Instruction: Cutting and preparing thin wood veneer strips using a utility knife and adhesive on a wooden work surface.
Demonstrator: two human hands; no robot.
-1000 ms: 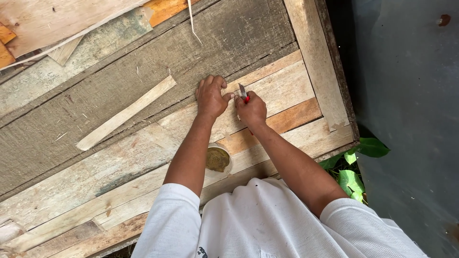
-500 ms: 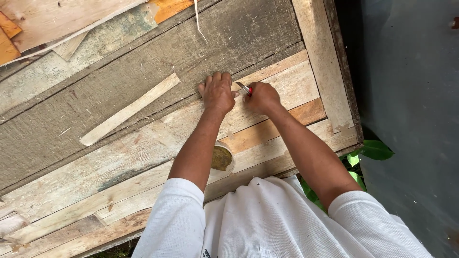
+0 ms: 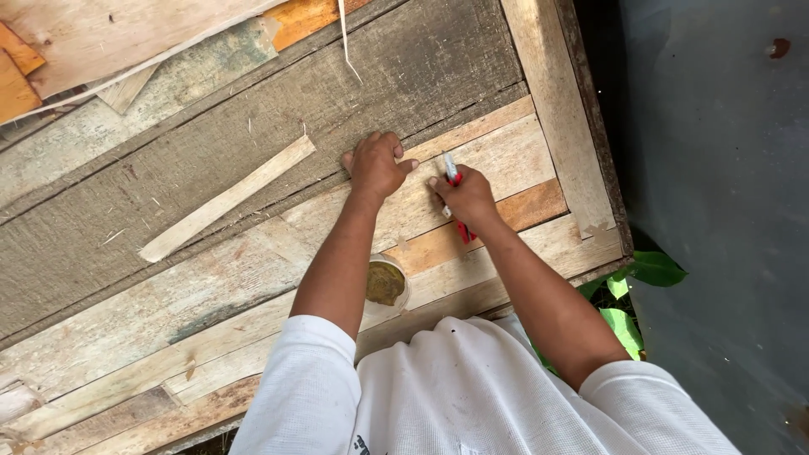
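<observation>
On the pale plank worktop [image 3: 506, 160], the right hand [image 3: 468, 198] is clamped on a slim red-and-white marker [image 3: 452, 173], while the left hand [image 3: 377, 164] presses flat, fingers spread.

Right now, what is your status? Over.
Left hand flat on plank. Right hand grips red tool, tip on plank. Nothing in the way.

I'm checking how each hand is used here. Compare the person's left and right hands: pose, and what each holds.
The left hand lies flat, fingers spread, pressed on the wooden boards with nothing in it; the right hand is curled around a red-and-white tool.
The left hand sits at the edge of the dark grey board; the right hand sits wholly over the lighter planks.
Both are bare and rest on the wooden surface, close together.
</observation>
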